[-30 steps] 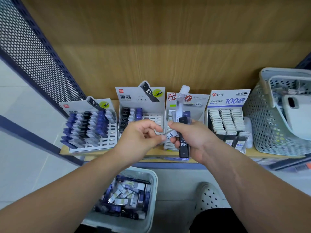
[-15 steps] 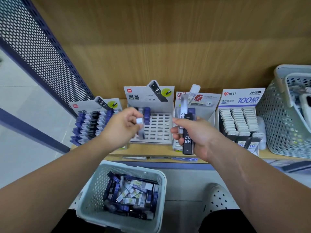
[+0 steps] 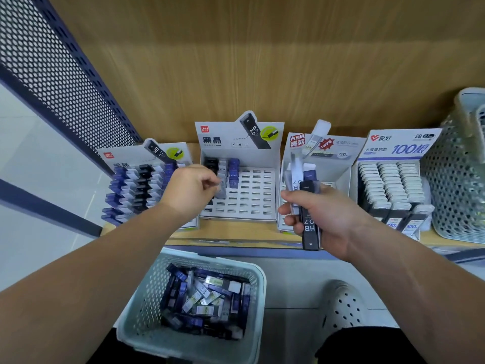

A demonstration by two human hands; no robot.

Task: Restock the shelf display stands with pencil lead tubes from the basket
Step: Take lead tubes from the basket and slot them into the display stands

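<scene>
- Since 1 s ago our L hand [image 3: 191, 191] went left, off R hand [image 3: 324, 219], to mid stand [image 3: 252, 200].
- L grip pinches grey tube [image 3: 221, 191] at stand's left slots.
- R grip holds tube bundle [image 3: 311, 227].
- Basket [image 3: 147, 298] near us, below shelf [image 3: 236, 232].

Left side's got one of those dark blue perforated metal panels [image 3: 52, 74], and the back wall [image 3: 262, 61] is plain wood-grain board. Far right there's a pale mesh crate [image 3: 456, 185], and a white holey clog [image 3: 343, 306] sits down on the grey floor [image 3: 288, 285].
</scene>
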